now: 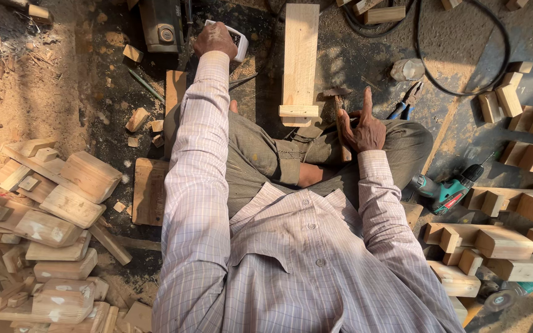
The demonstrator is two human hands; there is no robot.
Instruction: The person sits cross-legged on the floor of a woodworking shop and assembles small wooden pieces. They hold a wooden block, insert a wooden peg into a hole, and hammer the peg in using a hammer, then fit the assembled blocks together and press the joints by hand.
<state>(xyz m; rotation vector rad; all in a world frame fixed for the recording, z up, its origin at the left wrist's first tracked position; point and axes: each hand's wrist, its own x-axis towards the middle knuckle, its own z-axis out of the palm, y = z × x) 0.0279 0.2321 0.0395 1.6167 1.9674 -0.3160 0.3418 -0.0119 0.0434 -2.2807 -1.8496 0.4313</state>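
I sit on the floor with my legs folded. My left hand (215,39) reaches far forward and grips a small white box (238,42) on the sawdust-covered ground. My right hand (363,128) rests over my knee and holds the wooden handle of a hammer (338,98), with the index finger and thumb stretched out. The hammer's head lies beside a long pale wooden plank (300,55). A short cross strip (298,111) sits at the plank's near end, just in front of my legs.
Piles of cut wooden blocks (63,203) lie at left and wooden blocks (513,240) at right. A green cordless drill (448,192), blue-handled pliers (406,102), a clear jar (407,69), a black cable (464,86) and a dark machine (161,24) surround me. A flat board (150,191) lies by my left leg.
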